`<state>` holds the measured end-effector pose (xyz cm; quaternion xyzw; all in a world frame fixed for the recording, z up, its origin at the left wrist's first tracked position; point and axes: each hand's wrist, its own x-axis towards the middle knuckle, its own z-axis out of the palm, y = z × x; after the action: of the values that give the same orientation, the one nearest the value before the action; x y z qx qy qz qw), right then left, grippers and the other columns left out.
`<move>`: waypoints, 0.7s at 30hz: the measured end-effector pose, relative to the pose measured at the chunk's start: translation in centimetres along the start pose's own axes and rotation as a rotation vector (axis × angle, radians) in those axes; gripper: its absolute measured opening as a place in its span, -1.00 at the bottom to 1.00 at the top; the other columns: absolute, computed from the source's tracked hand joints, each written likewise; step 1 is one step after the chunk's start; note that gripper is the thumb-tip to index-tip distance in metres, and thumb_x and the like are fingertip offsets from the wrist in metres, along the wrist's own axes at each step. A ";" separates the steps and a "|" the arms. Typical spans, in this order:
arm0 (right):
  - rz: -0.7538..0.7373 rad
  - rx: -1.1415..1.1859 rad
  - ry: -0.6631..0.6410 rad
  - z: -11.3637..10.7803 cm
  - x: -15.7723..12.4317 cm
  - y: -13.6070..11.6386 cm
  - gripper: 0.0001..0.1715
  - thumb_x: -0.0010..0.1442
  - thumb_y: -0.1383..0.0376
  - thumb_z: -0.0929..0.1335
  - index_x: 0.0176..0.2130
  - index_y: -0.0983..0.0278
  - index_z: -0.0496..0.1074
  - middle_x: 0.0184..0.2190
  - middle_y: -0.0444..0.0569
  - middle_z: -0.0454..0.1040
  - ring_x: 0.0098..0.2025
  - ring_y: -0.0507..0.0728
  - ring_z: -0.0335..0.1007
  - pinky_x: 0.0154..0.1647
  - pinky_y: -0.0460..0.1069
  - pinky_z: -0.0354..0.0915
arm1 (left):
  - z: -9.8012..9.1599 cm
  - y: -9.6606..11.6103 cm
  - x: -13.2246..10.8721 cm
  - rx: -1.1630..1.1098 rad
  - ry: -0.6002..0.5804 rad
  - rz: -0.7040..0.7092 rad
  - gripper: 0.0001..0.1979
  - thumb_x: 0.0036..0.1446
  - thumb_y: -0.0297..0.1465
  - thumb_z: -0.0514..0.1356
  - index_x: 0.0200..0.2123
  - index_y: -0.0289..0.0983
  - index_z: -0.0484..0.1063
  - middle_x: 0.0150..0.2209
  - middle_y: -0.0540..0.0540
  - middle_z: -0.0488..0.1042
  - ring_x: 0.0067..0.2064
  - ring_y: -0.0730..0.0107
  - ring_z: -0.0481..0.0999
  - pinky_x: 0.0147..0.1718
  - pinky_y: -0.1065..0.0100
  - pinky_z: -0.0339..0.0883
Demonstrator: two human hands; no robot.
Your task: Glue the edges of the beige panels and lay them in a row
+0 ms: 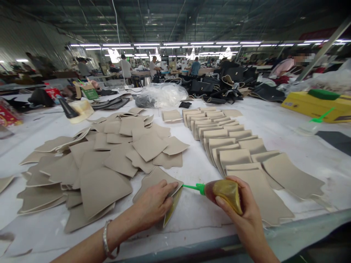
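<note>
My left hand (153, 204), with a silver bangle on the wrist, grips a beige leather-like piece (150, 179) near the table's front. A flap of it is bent over at the right, showing a yellowish, glossy underside. In my right hand (246, 210) is a squeeze glue bottle (225, 191) of amber liquid, tilted on its side. Its thin green nozzle (193, 187) points left, with the tip at the piece's edge beside my left fingertips. A loose pile of similar beige pieces (105, 182) spreads to the left. Folded beige pieces (236, 157) stand in overlapping rows at the right.
A yellow box (315, 104) and a clear bottle with a green nozzle (309, 127) stand at the right. Toward the back are a plastic bag (161, 95) and black bags (216, 86). At the left lies a cream block (82, 111). Several people work farther off.
</note>
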<state>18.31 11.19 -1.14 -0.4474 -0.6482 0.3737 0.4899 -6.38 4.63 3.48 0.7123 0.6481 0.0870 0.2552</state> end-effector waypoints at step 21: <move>0.888 1.300 -0.045 -1.2 -0.8 1.0 -0.53 -0.07 0.21 0.57 -0.12 0.21 0.57 -0.15 0.04 0.60 -0.24 0.21 0.55 -0.26 0.08 0.49 | -0.8 -2.5 -1.0 0.178 0.314 -0.430 -0.56 0.18 -0.37 0.05 0.13 -0.31 0.26 0.01 -0.24 0.36 0.00 0.12 0.40 -0.03 0.19 0.23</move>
<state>19.73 10.81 -1.99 -0.2804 -0.0701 0.8476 0.4450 -9.08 3.94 3.19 0.5556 0.8211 0.0830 0.1007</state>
